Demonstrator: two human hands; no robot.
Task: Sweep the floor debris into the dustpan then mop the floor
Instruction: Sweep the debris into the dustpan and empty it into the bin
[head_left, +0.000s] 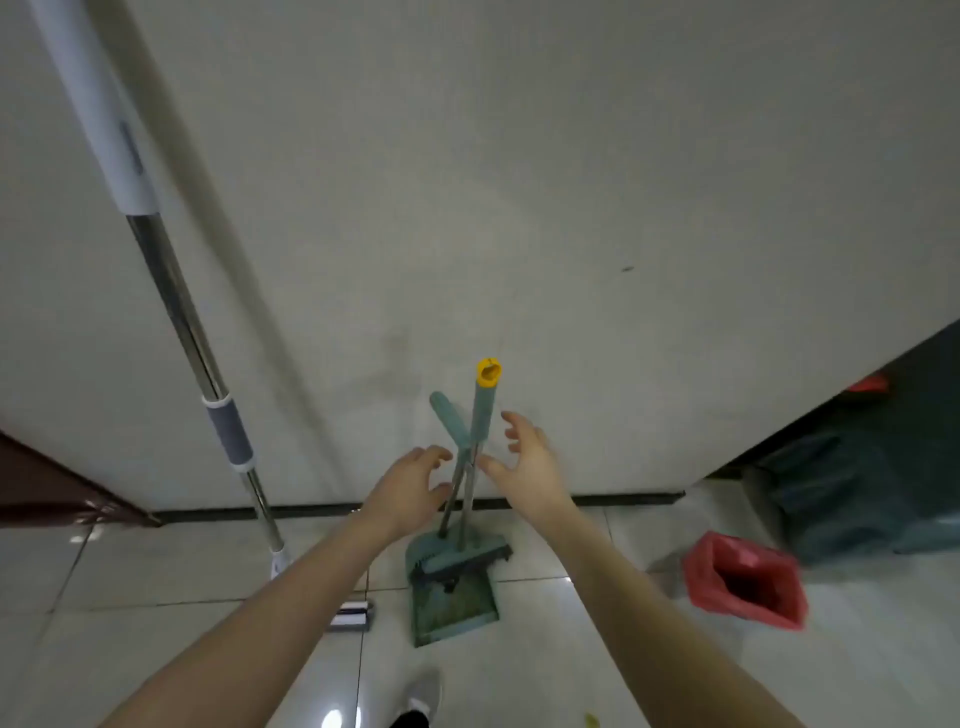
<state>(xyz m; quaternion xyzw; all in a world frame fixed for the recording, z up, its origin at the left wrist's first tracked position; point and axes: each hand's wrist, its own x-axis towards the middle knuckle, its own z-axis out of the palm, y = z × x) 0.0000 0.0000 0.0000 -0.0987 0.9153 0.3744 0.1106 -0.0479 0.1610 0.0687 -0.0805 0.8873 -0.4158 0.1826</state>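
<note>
A teal dustpan (451, 603) stands on the tiled floor against the wall, with a teal broom (483, 415) resting in it. The broom's handle has a yellow cap; the dustpan's teal handle (448, 418) crosses it. My left hand (410, 488) hovers just left of the two handles, fingers loosely spread, holding nothing. My right hand (530, 462) hovers just right of them, fingers spread, also empty. Neither hand touches the handles. A mop (182, 312) with a white and steel pole leans on the wall at the left, its head (353, 616) partly hidden behind my left forearm.
A red-lined bin (748, 582) sits on the floor at the right. Dark bags (841, 499) lie in the recess beyond the wall corner. A dark red door (47, 483) is at the far left. My shoe (423, 691) shows at the bottom.
</note>
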